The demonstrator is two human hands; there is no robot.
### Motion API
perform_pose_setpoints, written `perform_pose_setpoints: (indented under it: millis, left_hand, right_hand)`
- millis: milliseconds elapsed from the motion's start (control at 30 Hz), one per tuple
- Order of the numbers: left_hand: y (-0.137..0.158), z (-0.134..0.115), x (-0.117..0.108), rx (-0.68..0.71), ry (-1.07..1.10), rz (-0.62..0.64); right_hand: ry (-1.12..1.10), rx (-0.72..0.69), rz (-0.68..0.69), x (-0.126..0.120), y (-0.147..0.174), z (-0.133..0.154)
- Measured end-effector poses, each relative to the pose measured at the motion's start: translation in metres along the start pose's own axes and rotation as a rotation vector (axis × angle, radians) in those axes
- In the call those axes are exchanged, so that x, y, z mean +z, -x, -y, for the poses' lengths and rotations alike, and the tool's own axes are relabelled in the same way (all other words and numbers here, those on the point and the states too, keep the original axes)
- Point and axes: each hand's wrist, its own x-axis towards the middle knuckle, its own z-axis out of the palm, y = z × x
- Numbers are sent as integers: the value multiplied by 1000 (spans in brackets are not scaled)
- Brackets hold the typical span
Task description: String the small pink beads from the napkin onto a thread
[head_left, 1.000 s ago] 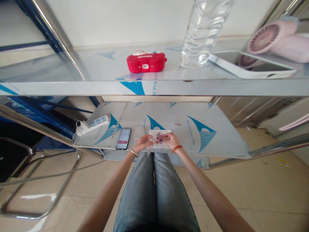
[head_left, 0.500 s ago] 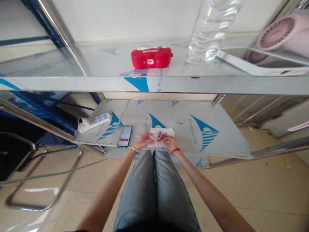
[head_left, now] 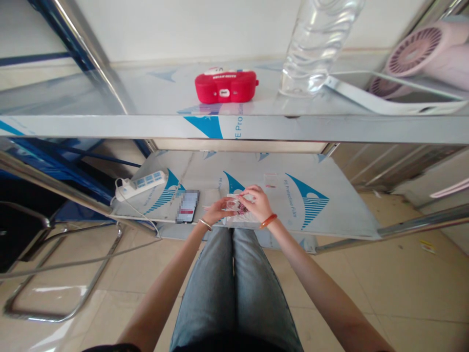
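My left hand (head_left: 219, 211) is closed with fingers curved round a clear, crinkled piece of plastic (head_left: 230, 204), which looks like a small bag. Close by on the right, my right hand (head_left: 258, 201) has thumb and fingertips pinched together at the upper edge of the plastic; whatever lies in the pinch is too small to make out. Between the hands and partly covered by them is a little heap of dark red and pink beads (head_left: 242, 209). The heap rests on a white sheet or bag (head_left: 252, 221) at the front edge of the lower shelf.
A phone (head_left: 188, 206) and a white power strip (head_left: 141, 185) lie left on the lower shelf (head_left: 264, 164). Behind the hands is a small clear packet (head_left: 271, 181). The upper shelf carries a red case (head_left: 225, 88), a water bottle (head_left: 315, 49) and a pink fan (head_left: 417, 51).
My right hand has risen from the beads and moved up toward the plastic at my left fingertips. My left hand stays nearly in place, and the plastic that hung below it has shifted upward.
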Motion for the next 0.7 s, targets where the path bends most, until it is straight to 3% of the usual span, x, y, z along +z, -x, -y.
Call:
perform_pose_setpoints:
  millis: [133, 333, 533, 700]
  left_hand:
    - [0, -2, 2, 13, -14, -8]
    - [-2, 0, 1, -2, 13, -10]
    - [-2, 1, -3, -4, 31, -13]
    - [-1, 3, -6, -10, -12, -42]
  right_hand:
    - [-18, -23, 134, 10, 9, -11]
    - [65, 118, 14, 7, 11, -46]
    - [248, 231, 292, 30, 38, -90]
    - [346, 312, 336, 50, 57, -101]
